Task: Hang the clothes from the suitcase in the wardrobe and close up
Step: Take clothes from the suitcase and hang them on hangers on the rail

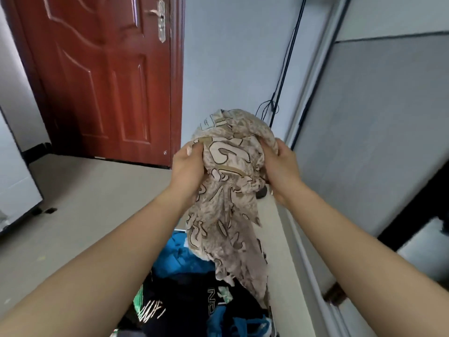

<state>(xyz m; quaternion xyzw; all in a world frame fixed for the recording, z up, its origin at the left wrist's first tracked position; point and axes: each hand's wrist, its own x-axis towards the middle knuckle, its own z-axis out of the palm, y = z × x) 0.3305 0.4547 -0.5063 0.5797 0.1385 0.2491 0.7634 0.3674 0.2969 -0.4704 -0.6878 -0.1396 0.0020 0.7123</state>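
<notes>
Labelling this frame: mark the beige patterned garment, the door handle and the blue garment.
beige patterned garment (226,215), head view, hanging middle part
door handle (160,21), head view, metal backplate
blue garment (175,259), head view, crumpled top

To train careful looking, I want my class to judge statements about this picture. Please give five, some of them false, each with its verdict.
1. The left hand and the right hand both grip the beige patterned garment. True.
2. The garment lies spread flat on the floor. False: it is held up, bunched between the hands, with its lower end hanging down.
3. The red-brown door stands wide open. False: it is shut in its frame.
4. Below the garment lie blue and black clothes. True.
5. Thin black cables run down the wall behind the garment. True.
</notes>
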